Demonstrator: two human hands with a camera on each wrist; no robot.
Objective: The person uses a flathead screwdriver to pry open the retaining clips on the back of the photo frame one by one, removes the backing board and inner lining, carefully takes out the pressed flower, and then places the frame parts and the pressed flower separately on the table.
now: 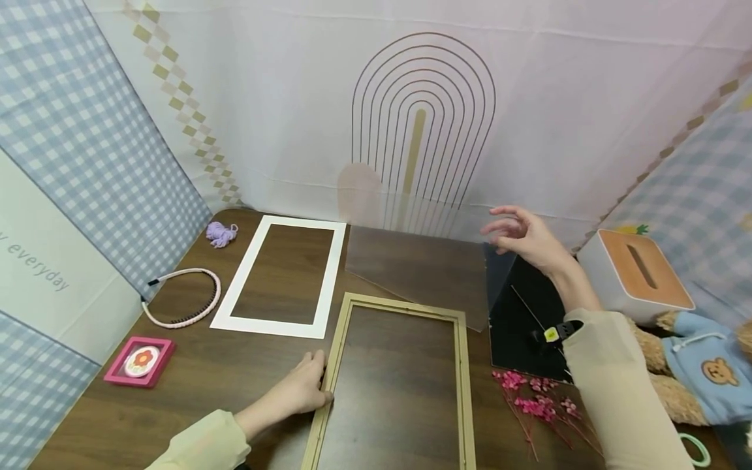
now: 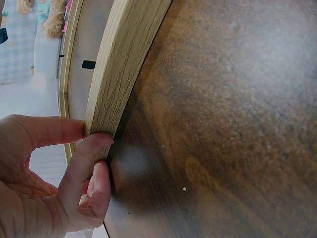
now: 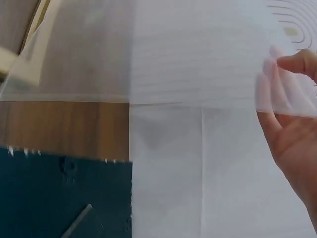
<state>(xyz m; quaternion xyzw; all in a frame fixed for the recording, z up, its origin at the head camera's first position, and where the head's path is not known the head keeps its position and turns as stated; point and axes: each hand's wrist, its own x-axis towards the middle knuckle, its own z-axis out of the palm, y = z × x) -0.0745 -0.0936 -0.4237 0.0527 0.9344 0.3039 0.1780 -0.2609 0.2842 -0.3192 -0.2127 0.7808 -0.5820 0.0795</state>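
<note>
A light wooden picture frame point(image 1: 464, 391) lies on the brown table in front of me. My left hand point(image 1: 298, 388) grips its left side bar, thumb and fingers on either side of the wood point(image 2: 116, 74) in the left wrist view. Up at the back right, my right hand point(image 1: 531, 245) pinches a clear sheet point(image 1: 417, 277) between thumb and fingers. In the right wrist view the see-through sheet point(image 3: 84, 59) reaches over the tabletop, and the fingertips show through it. Its lower edge overlaps the frame's far bar in the head view.
Left of the frame lie a white mat border point(image 1: 270, 326), purple yarn point(image 1: 220, 234), a ring-shaped headband point(image 1: 216, 294) and a pink box point(image 1: 155, 375). On the right are a black board point(image 1: 511, 349), pink flowers point(image 1: 537, 408), a tissue box point(image 1: 611, 281) and a teddy bear point(image 1: 699, 365).
</note>
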